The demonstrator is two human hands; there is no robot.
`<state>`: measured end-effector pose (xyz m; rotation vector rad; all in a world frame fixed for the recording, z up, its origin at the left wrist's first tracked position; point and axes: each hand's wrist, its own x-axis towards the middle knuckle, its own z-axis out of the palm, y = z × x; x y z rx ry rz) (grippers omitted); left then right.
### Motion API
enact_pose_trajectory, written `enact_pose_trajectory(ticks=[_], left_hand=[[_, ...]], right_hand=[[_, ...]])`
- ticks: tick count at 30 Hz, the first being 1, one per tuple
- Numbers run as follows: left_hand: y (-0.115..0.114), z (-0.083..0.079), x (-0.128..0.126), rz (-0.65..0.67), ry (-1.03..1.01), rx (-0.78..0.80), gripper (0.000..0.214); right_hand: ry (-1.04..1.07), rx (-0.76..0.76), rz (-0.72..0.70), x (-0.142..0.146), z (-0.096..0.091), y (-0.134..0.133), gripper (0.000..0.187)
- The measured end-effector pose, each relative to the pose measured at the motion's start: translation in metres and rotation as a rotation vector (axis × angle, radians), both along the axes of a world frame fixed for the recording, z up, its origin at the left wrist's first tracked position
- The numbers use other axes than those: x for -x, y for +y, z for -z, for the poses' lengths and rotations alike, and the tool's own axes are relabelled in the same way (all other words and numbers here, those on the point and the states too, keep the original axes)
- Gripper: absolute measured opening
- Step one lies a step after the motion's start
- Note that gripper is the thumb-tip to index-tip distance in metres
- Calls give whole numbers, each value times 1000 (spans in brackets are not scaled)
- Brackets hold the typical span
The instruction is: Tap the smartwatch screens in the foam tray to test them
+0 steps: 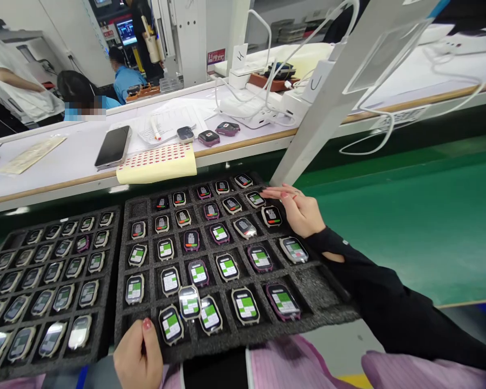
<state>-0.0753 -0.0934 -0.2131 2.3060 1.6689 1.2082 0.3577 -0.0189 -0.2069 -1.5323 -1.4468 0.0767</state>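
A black foam tray (319,286) of smartwatch bodies with lit screens lies before me. My right hand (302,210) is at its far right side, fingers stretched out together, the tips beside a watch (256,199) in the second row; whether they touch it is unclear. Just below that hand sits another watch (271,216) with a black, red and green screen. My left hand (140,354) is curled closed over the tray's near left corner; what its fingers hold, if anything, is hidden. Close to it, a beige watch (190,302) rests on top between two seated ones.
A second foam tray (113,259) full of watches adjoins on the left. Behind, a shelf bears a phone (113,147), a yellow sticker sheet (157,163), loose watches (208,138) and white cables. A slanted metal post (332,92) rises beyond my right hand. People are in the background.
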Motion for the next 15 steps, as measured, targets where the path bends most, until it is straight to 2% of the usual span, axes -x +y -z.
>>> enact_pose_trajectory(ticks=[5, 8, 12, 15], left_hand=[[3, -5, 0, 85, 70, -70, 35], [5, -9, -1, 101, 86, -100, 36], [6, -12, -4, 97, 83, -106, 37], [5, -13, -5, 98, 85, -111, 37]], right_hand=[[-165, 6, -68, 4, -7, 0, 50], [-223, 56, -143, 11, -21, -1, 47], [-222, 41, -205, 23, -63, -8, 45], [-120, -55, -152, 35, -100, -21, 46]])
